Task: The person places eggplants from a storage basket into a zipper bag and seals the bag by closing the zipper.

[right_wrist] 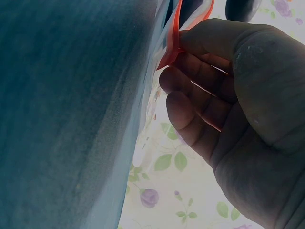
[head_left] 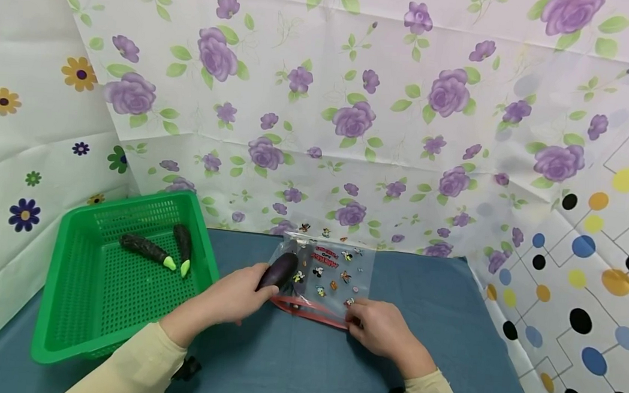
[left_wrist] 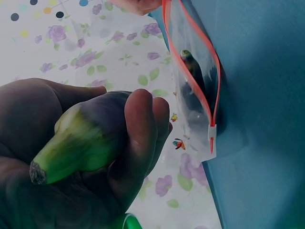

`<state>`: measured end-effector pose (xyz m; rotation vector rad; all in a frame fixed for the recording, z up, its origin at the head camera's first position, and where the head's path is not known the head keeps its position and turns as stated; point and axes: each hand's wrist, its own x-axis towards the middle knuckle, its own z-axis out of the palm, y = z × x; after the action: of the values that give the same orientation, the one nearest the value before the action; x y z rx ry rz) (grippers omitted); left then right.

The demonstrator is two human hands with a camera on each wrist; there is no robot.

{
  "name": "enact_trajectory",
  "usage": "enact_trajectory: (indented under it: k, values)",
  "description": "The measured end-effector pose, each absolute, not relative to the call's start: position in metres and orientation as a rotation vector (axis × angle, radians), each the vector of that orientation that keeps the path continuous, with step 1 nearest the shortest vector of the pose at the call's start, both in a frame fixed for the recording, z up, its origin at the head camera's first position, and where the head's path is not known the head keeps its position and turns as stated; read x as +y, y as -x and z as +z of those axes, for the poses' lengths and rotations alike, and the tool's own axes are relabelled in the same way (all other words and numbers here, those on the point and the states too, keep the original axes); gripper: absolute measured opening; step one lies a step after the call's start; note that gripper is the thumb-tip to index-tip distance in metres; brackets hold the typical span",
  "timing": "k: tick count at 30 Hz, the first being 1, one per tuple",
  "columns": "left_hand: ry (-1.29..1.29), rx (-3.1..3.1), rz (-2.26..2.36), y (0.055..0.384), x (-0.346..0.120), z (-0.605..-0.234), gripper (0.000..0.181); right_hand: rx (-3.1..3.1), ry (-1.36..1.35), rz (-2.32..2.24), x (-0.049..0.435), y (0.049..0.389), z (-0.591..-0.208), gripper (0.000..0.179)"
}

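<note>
My left hand (head_left: 240,294) grips a dark purple eggplant (head_left: 280,270), its green stem end (left_wrist: 71,145) lying toward the palm in the left wrist view. The eggplant's far end overlaps the left part of a clear zip bag (head_left: 361,274) printed with cartoon figures. A red zip strip (head_left: 310,312) edges the bag's mouth, which gapes apart in the left wrist view. Inside the bag lies another dark eggplant (left_wrist: 193,71). At the right corner of the mouth, my right hand (head_left: 379,327) pinches the red strip between thumb and index finger.
A green perforated basket (head_left: 48,300) stands on the left of the blue tablecloth (head_left: 293,369), holding two dark eggplants (head_left: 146,248) with bright green stems. Flowered sheeting (head_left: 320,100) hangs behind the table, and dotted sheeting (head_left: 609,238) borders the right side.
</note>
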<state>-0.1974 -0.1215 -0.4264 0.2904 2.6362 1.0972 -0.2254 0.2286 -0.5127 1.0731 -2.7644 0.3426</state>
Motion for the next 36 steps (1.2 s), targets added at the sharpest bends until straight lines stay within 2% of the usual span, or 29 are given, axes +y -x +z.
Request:
enact_trajectory:
  k: [7, 19, 26, 31, 36]
  values:
    - [-0.303, 2.651, 1.100, 0.195, -0.115, -0.434, 0.053, -2.765, -1.071, 0.341, 0.228, 0.225, -0.512, 0.014]
    - [-0.333, 2.609, 1.123, 0.193, -0.109, -0.444, 0.053, -2.760, -1.069, 0.338, 0.229, 0.225, -0.512, 0.015]
    - [-0.365, 2.561, 1.128, 0.192, -0.106, -0.450, 0.060, -2.770, -1.067, 0.331, 0.230, 0.226, -0.514, 0.014]
    - [-0.423, 2.535, 1.134, 0.191, -0.104, -0.452, 0.051, -2.774, -1.065, 0.334, 0.230, 0.226, -0.513, 0.014]
    - [-0.454, 2.486, 1.119, 0.191, -0.104, -0.455, 0.059, -2.768, -1.072, 0.350, 0.229, 0.226, -0.513, 0.015]
